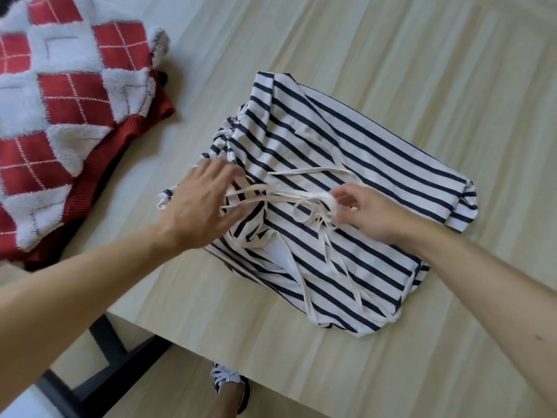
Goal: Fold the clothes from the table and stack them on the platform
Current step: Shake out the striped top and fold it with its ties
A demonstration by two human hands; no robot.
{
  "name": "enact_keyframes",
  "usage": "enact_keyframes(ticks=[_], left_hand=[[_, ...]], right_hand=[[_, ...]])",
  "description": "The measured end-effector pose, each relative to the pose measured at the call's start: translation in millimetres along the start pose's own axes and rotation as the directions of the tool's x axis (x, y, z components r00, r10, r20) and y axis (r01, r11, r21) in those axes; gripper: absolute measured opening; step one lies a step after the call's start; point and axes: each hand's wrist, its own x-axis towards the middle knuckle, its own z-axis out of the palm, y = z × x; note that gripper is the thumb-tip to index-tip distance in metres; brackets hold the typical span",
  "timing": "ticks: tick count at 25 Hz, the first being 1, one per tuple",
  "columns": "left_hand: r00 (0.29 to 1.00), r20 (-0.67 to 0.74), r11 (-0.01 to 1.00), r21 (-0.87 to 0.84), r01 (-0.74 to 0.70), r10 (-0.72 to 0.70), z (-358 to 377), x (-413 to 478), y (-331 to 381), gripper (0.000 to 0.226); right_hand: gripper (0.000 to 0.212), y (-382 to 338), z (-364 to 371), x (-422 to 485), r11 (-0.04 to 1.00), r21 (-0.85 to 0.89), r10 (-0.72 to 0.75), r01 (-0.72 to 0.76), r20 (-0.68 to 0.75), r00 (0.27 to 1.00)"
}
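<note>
A white garment with navy stripes (pixel 355 164) lies roughly folded in the middle of the light wooden table (pixel 422 55). Long cream ties (pixel 271 198) trail loosely across its top and down its near side. My right hand (pixel 361 211) pinches a bunched loop of those ties over the garment's centre. My left hand (pixel 202 200) hovers at the garment's left edge with fingers spread, its fingertips touching the strands there. A folded red and white argyle sweater (pixel 60 116) rests at the table's far left.
The table's near edge runs diagonally below my left forearm, with black frame bars (pixel 114 348) under it. A sneakered foot (pixel 232 384) stands on the wooden floor below. Bare tabletop extends right of and behind the striped garment.
</note>
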Motion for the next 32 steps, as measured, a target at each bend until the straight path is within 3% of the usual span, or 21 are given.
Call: enact_keyframes(ticks=[2, 4, 6, 7, 9, 12, 15, 17, 20, 24, 26, 27, 29, 32], left_hand=[[0.989, 0.101, 0.99, 0.077, -0.119, 0.111, 12.4, 5.0, 31.0, 0.07], [0.95, 0.237, 0.967, 0.1, -0.233, 0.204, 29.6, 6.5, 62.5, 0.079], [0.917, 0.34, 0.965, 0.079, -0.251, 0.211, 47.0, 5.6, 94.9, 0.082], [0.906, 0.366, 0.965, 0.061, -0.254, 0.215, 54.3, 4.5, 113.1, 0.083], [0.878, 0.383, 0.949, 0.009, -0.315, 0.287, 67.5, 0.6, 152.8, 0.087], [0.822, 0.437, 0.92, -0.036, -0.391, 0.366, 84.7, -17.2, 213.7, 0.097], [0.802, 0.575, 0.976, 0.027, -0.217, 0.162, 102.2, -40.0, 253.9, 0.114], [0.816, 0.576, 0.984, 0.11, -0.14, 0.052, 109.6, -52.3, 259.7, 0.115], [0.843, 0.536, 0.979, 0.139, -0.15, 0.053, 114.4, -80.5, 238.4, 0.09], [0.83, 0.526, 0.924, 0.196, -0.329, 0.184, 103.2, -118.3, 180.3, 0.062], [0.827, 0.51, 0.902, 0.2, -0.383, 0.238, 95.0, -134.7, 153.0, 0.035], [0.831, 0.503, 0.907, 0.191, -0.375, 0.238, 89.4, -139.1, 144.0, 0.019], [0.831, 0.523, 0.94, 0.146, -0.309, 0.192, 81.6, -142.2, 131.8, 0.021], [0.806, 0.586, 0.992, 0.03, -0.123, 0.082, 62.7, -131.7, 127.8, 0.03]], right_hand=[[0.054, 23.1, 9.6, 1.5, 0.997, -0.062, 0.025, -0.04, -0.234, 0.972], [0.067, 49.9, 9.2, -1.6, 0.996, -0.031, 0.061, -0.088, -0.502, 0.863], [0.079, 81.3, 4.1, -0.9, 0.98, -0.129, 0.039, -0.153, -0.626, 0.779], [0.082, 94.9, -0.9, 1.3, 0.959, -0.231, -0.017, -0.163, -0.624, 0.781], [0.079, 120.9, -16.8, 8.9, 0.89, -0.44, -0.135, -0.115, -0.497, 0.857], [0.074, 145.3, -37.1, 11.2, 0.801, -0.597, -0.163, -0.055, -0.306, 0.938], [0.077, 159.1, -28.9, -16.1, 0.764, -0.634, -0.088, -0.122, -0.289, 0.953], [0.081, 165.6, -13.4, -46.6, 0.777, -0.608, -0.014, -0.163, -0.275, 0.961], [0.098, 182.6, 10.4, -94.5, 0.76, -0.637, 0.049, -0.128, -0.139, 0.989], [0.119, 215.5, 51.8, -145.6, 0.666, -0.737, 0.029, 0.117, 0.183, 0.983], [0.124, 226.7, 76.4, -152.2, 0.582, -0.784, -0.001, 0.215, 0.264, 0.964], [0.117, 230.5, 87.9, -150.5, 0.542, -0.802, -0.07, 0.249, 0.252, 0.965], [0.084, 229.4, 104.8, -141.2, 0.487, -0.817, -0.262, 0.309, 0.201, 0.944], [0.042, 211.9, 110.3, -127.6, 0.574, -0.741, -0.354, 0.35, 0.16, 0.921]])
